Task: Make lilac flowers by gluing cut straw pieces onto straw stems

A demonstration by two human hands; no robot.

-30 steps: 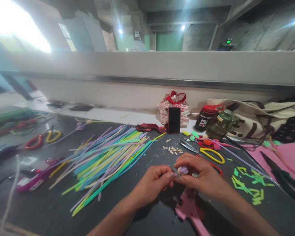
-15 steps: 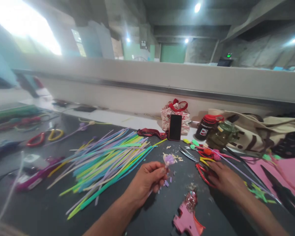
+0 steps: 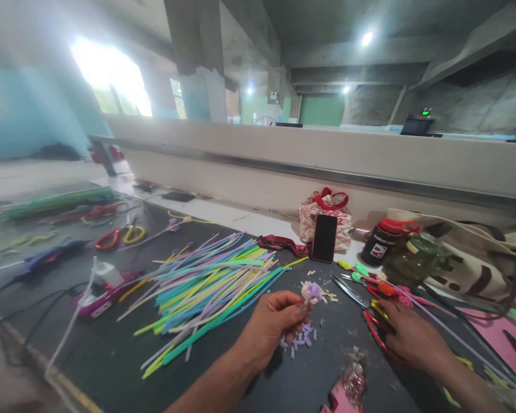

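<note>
In my left hand (image 3: 279, 324), a small purple and cream fuzzy flower (image 3: 312, 292) is pinched between thumb and fingers. Its stem is mostly hidden by the hand. My right hand (image 3: 413, 332) has its fingers around the handles of a pair of scissors (image 3: 355, 295) with red and yellow grips. The blades lie near the table, pointing away to the left, slightly apart. Short purple clippings (image 3: 301, 338) are scattered below the left hand, and cream clippings (image 3: 330, 296) lie behind the flower.
A pile of pastel pipe cleaners (image 3: 215, 292) covers the table's left middle. A pink glue gun (image 3: 346, 390) lies at the front. Behind stand a phone (image 3: 324, 238), a black bottle (image 3: 380, 244) and a green jug (image 3: 417, 261). A purple power strip (image 3: 94, 304) sits left.
The view has swung left and up, so the table's things sit further right and lower. The scissors' handles have come nearer with my right hand. More purple clippings show under my left hand.
</note>
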